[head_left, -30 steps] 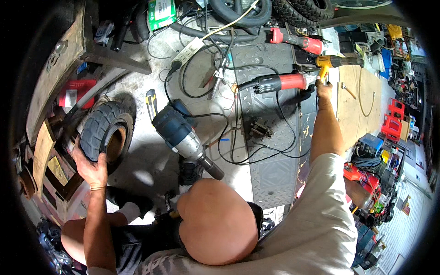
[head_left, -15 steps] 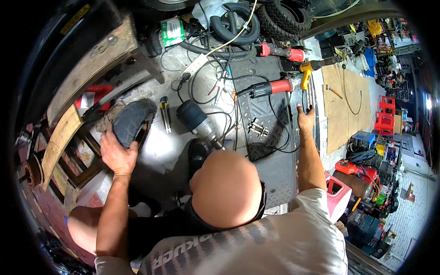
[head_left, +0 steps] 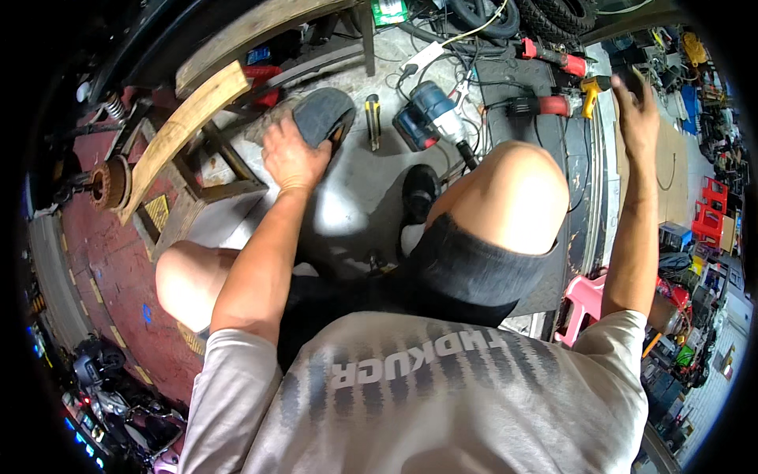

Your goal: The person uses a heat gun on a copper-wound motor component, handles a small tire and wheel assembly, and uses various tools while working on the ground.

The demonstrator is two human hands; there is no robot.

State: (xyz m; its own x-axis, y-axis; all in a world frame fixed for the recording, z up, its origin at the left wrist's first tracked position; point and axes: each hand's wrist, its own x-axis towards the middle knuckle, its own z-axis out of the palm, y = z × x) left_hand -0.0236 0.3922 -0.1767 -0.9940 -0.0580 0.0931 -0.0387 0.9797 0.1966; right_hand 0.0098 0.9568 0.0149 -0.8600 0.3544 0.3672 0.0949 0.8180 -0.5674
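Note:
My left hand [head_left: 294,154] grips the near edge of a black curved rubber piece that looks like a tyre [head_left: 322,110], its thumb to the right and fingers to the left. Raised at the right, my right hand [head_left: 638,114] has its thumb and fingers apart by the dark end of a yellow-handled power tool [head_left: 590,96]; whether it touches the tool cannot be told. A yellow-and-black utility knife [head_left: 373,122] lies right of the tyre. Beyond it, a blue-grey impact wrench [head_left: 433,110] rests on the floor.
Two red-and-black power tools [head_left: 545,106] lie on a dark mat near a white power strip [head_left: 424,57] and loose cables. A wooden frame [head_left: 187,134] stands on the left. Beside my right arm is a pink stool [head_left: 584,300]. Tyres [head_left: 557,17] are piled at the back.
The view has swung, shifting the floor objects up and to the right. My right hand has moved farther away, to the yellow-handled tool's dark end. My left hand stays on the tyre.

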